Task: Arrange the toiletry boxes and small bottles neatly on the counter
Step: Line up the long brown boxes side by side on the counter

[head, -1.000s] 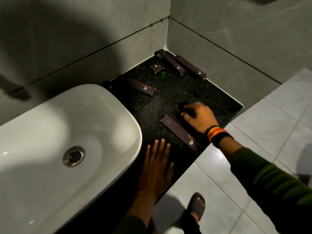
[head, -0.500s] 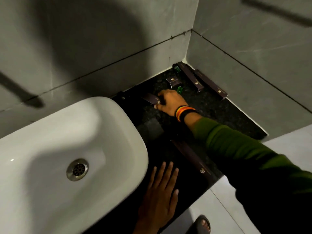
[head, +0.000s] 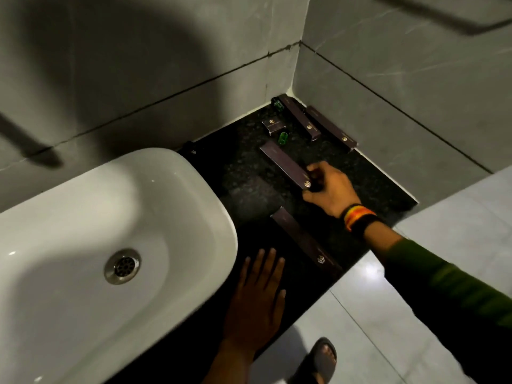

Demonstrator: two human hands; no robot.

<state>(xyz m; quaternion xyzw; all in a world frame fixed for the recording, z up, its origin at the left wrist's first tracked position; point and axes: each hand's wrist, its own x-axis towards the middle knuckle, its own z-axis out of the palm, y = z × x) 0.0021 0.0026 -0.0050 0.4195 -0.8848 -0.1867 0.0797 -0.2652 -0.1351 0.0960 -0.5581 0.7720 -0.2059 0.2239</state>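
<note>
My right hand [head: 329, 188] grips the near end of a long dark purple box [head: 281, 162] in the middle of the black counter [head: 249, 189]. Another long box [head: 304, 242] lies close to the front edge. Two more long boxes [head: 300, 117] [head: 331, 128] rest side by side in the far corner by the wall. A small square box [head: 273, 126] sits left of them, with one small green bottle [head: 282, 138] just in front of it and another green bottle [head: 277, 103] in the corner. My left hand [head: 257, 300] lies flat on the counter, fingers spread, holding nothing.
A white basin [head: 110, 245] with a metal drain [head: 122, 266] fills the left side. Grey tiled walls close the counter at the back and right. A dark object [head: 191, 151] sits in shadow behind the basin. Pale floor tiles and a sandalled foot [head: 318, 358] are below.
My right hand has pulled the long box from beside the basin toward the counter's middle and turned it. The left hand has stayed flat.
</note>
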